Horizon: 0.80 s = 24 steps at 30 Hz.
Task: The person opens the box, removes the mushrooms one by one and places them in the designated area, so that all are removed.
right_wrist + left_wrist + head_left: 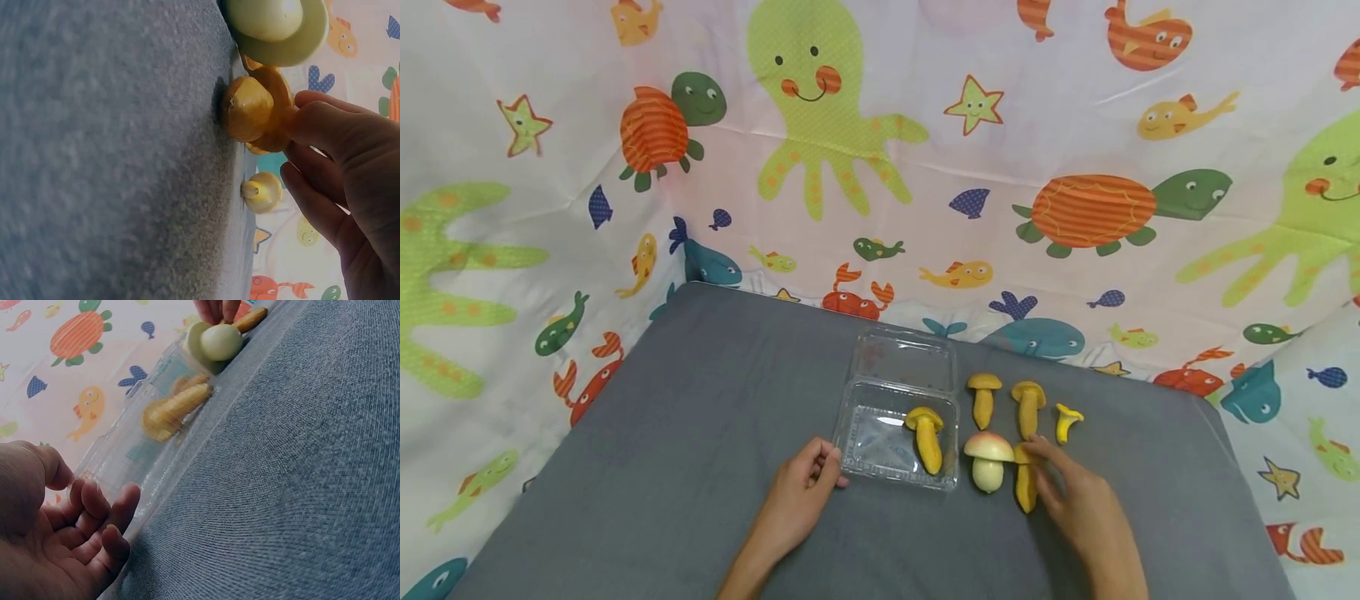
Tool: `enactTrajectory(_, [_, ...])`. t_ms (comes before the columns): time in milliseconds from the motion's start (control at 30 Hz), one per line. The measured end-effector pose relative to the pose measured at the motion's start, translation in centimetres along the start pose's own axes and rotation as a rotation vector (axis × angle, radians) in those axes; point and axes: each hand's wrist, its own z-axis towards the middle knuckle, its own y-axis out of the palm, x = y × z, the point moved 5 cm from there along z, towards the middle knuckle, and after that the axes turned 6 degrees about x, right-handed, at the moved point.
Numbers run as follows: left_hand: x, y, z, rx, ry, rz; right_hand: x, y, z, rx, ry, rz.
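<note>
In the head view, my left hand [796,498] is at the front left corner of an open clear plastic clamshell box [872,477], and its thumb and curled fingers hold the edge. One yellow toy mushroom [929,450] lies inside the box, stem toward me. My right hand [1086,504] pinches the cap of another yellow mushroom [1026,492] between thumb and fingers, right of the box. In the right wrist view that mushroom's rounded stem end [245,111] faces the camera, low at the cloth. Beside it stands a plump pale mushroom [988,475] with a reddish cap.
Behind lie two more yellow mushrooms, one left [983,400] and one right [1028,408], plus a small bright-yellow chanterelle-shaped one [1066,423]. The box's lid [906,360] is folded back. A grey cloth [700,417] covers the table, and a sea-animal curtain [880,167] hangs around it.
</note>
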Motion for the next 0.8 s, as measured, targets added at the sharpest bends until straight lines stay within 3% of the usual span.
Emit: enactTrajectory(800, [0.0,-0.1,0.0,0.009,0.001,-0.006,-0.3,-1.0,0.3,0.029,-0.007,0.004])
